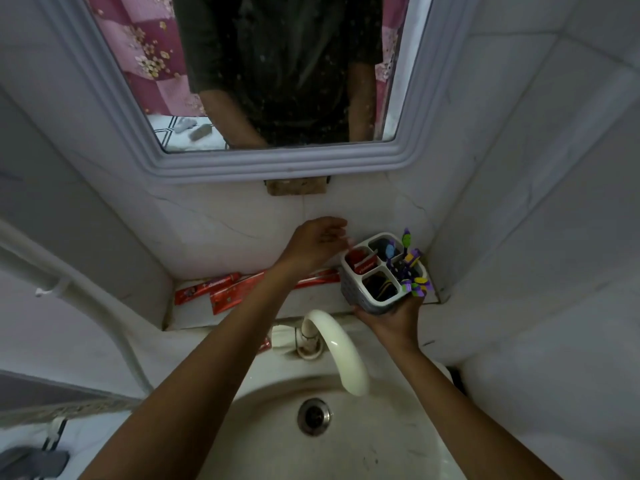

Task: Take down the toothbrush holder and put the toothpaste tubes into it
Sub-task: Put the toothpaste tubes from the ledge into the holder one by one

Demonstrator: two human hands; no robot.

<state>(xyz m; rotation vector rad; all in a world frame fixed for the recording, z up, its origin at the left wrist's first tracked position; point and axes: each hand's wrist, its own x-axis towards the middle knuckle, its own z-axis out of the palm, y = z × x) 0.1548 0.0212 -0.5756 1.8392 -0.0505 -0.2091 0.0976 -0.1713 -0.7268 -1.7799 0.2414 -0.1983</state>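
Observation:
My right hand (391, 318) grips the base of a white and grey toothbrush holder (356, 292), held tilted above the right end of the ledge. The holder has several compartments. Purple and green toothbrushes (410, 263) stick out of its right side, and a red toothpaste tube (363, 263) stands in the back-left compartment. My left hand (317, 242) hovers just left of the holder's rim with its fingers loosely spread, holding nothing. Red toothpaste tubes (214, 287) lie flat on the ledge (311, 299) under my left forearm, one of them (318, 277) reaching towards the holder.
A white curved tap (337, 344) arches over the basin (277, 445) with its drain (313, 415). A grey-framed mirror (277, 161) hangs on the tiled wall above. A white pipe (86, 299) runs down at the left.

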